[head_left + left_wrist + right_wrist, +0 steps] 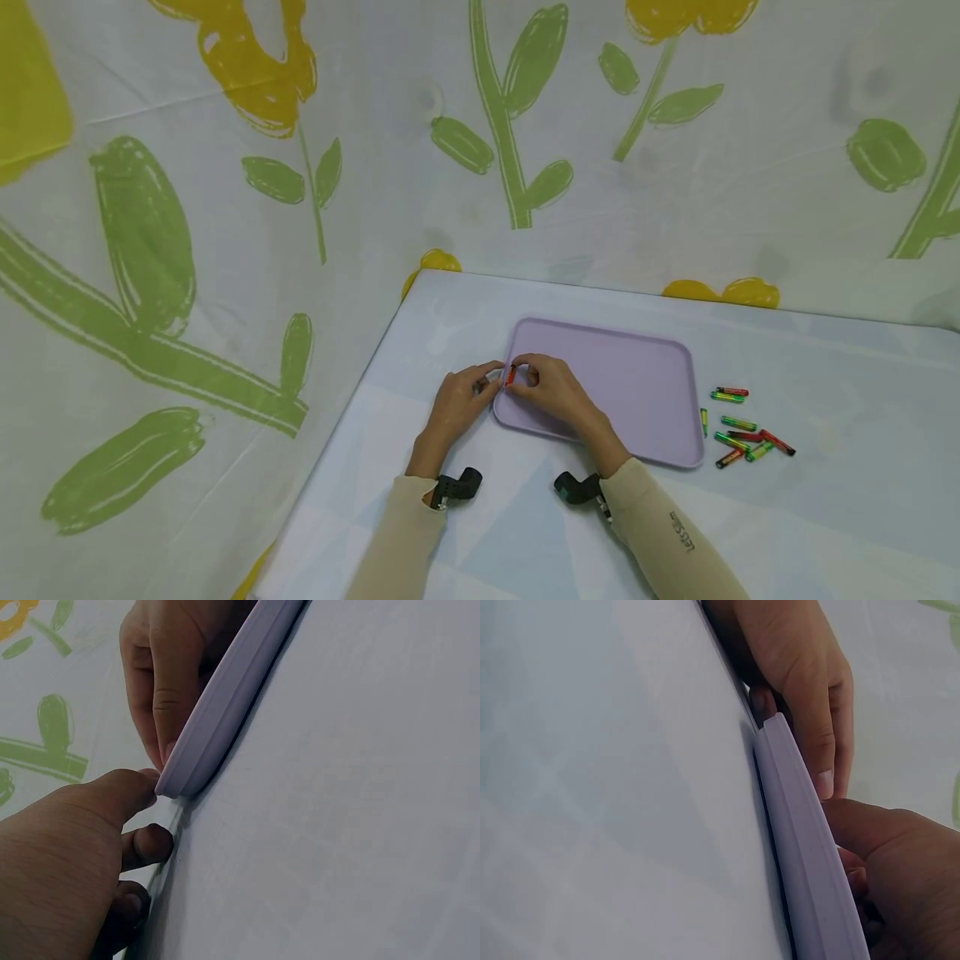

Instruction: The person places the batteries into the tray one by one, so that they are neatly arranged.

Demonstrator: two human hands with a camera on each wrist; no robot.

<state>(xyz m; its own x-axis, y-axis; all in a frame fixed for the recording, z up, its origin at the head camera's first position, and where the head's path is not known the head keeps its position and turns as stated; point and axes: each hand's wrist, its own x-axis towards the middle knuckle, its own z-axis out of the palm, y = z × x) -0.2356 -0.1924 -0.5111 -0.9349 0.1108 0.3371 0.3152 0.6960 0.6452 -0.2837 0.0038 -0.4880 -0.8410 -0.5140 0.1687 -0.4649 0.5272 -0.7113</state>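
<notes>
In the head view, a small red battery-like piece (512, 375) stands on end-to-end slant at the left edge inside the lilac tray (622, 387). The right hand (555, 390) pinches it between thumb and fingers. Beside it, the left hand (459, 402) touches the tray's left rim, its fingers relaxed and slightly bent. From the left wrist view, the left thumb meets the corner of the tray rim (214, 705), with the right hand (176, 664) just behind. The rim (802, 840) hides the piece in the right wrist view.
Several loose red and green cylinders, among them a green one (738, 423) and a red one (777, 442), lie on the table (862, 467) right of the tray. A flower-patterned cloth (375, 167) hangs behind and left of the table.
</notes>
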